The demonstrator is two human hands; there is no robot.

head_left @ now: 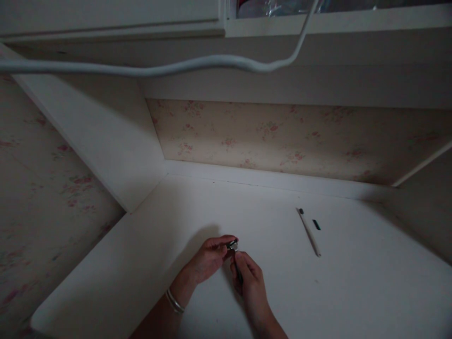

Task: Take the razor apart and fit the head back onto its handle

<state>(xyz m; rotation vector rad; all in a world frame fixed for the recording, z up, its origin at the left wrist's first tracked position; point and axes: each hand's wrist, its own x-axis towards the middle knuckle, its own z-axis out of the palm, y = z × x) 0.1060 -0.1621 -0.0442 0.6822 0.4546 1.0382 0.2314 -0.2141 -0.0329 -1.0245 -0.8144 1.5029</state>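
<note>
Over the white desktop, my left hand (209,258) pinches a small dark piece (231,243) between thumb and fingers. Just below and to the right, my right hand (250,278) is closed around a slim dark-handled tool (239,274). Its silvery head (235,246) meets the dark piece between the two hands. It resembles a razor, but the fingers cover much of it and I cannot make out the exact kind. To the right lies a white toothbrush (310,234) with dark bristles, and beside it a small dark green strip (316,224).
The white desktop (169,207) runs back to a low ledge and flowered wallpaper (270,129). Above is a white cabinet (113,19) with an open shelf section at right. A thick white cable or bar (148,70) crosses the upper view. A side panel (106,141) stands at left.
</note>
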